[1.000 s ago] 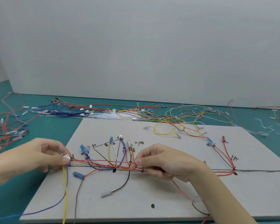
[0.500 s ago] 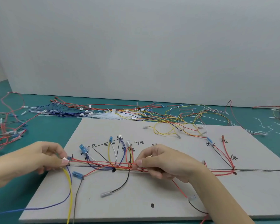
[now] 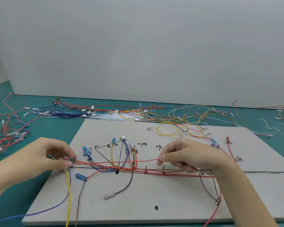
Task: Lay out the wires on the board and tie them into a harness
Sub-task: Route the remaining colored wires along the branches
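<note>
A grey board [image 3: 170, 202] with hand-written marks lies in front of me. Red, blue, yellow, white and black wires [image 3: 121, 167] run bundled along its drawn line. My left hand [image 3: 44, 154] pinches the wire ends at the board's left edge, where a yellow wire [image 3: 68, 190] and a blue one hang down. My right hand [image 3: 187, 156] pinches a red wire [image 3: 118, 162] between thumb and forefinger and holds it taut above the bundle. Blue-sleeved terminals [image 3: 81, 176] lie near the left end.
Heaps of loose wires [image 3: 179, 117] lie on the teal table behind the board, with more [image 3: 7, 128] at the far left. White cable ties [image 3: 115, 116] lie at the board's back edge, cut tie pieces [image 3: 272, 126] at right. A grey wall rises behind.
My right hand has slid to the right along the red wire and stretched it out. My left hand stayed at the left end of the bundle.
</note>
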{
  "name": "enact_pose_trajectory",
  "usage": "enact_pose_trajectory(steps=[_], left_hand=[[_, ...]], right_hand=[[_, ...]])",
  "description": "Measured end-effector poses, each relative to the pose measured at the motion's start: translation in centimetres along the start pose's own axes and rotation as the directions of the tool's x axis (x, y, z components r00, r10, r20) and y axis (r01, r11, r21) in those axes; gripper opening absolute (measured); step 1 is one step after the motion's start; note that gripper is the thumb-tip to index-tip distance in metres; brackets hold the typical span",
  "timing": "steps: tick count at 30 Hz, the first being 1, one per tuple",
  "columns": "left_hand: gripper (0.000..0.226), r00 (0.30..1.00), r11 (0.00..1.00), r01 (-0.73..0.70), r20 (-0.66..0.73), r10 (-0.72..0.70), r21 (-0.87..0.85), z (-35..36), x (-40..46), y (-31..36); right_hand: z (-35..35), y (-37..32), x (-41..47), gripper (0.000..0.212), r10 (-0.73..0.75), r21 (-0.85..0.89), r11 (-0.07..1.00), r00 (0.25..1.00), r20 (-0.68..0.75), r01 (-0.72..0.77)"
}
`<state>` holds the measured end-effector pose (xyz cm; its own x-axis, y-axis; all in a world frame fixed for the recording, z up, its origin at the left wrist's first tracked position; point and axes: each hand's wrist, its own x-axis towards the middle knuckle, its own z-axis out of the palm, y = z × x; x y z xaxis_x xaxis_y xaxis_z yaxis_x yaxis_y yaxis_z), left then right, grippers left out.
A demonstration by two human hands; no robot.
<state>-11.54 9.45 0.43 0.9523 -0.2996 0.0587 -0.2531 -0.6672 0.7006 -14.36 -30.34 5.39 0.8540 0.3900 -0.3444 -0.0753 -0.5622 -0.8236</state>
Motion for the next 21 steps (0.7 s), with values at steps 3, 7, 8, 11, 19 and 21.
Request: enact_pose_trajectory(steps=[3,7,8,11,19,21], left_hand=[[0.031,1.0,0.999,-0.007,-0.017,0.008,0.054,0.3,-0.1,0.2],[0.03,0.989,0.954,-0.026,-0.134,0.069,0.297,1.6,-0.3,1.8],[0.021,0.983,0.929,-0.018,-0.162,0.083,0.369,2.1,-0.5,2.5],[0.029,0.964,0.831,0.056,-0.246,0.099,0.554,3.0,-0.3,4.0],[0.051,0.976,0.647,0.106,-0.205,0.08,0.755,4.0,0.1,5.6],[0.042,0.983,0.722,0.062,-0.168,0.077,0.689,3.9,0.1,5.3]], right_hand=[[0.1,0.1,0.2,0.019,-0.013,0.048,0.999,0.997,-0.072,0.017],[0.2,0.2,0.1,0.018,-0.032,0.031,0.999,0.999,-0.044,0.034],[0.1,0.3,0.0,0.018,-0.03,0.025,0.999,0.999,-0.026,0.031],[0.0,0.6,-0.4,0.018,-0.02,0.003,1.0,1.0,0.01,0.02],[-1.1,0.9,-1.4,0.021,-0.043,-0.008,0.999,0.989,0.14,0.045],[-1.1,0.8,-1.7,0.018,-0.028,-0.036,0.999,0.977,0.21,0.036]])
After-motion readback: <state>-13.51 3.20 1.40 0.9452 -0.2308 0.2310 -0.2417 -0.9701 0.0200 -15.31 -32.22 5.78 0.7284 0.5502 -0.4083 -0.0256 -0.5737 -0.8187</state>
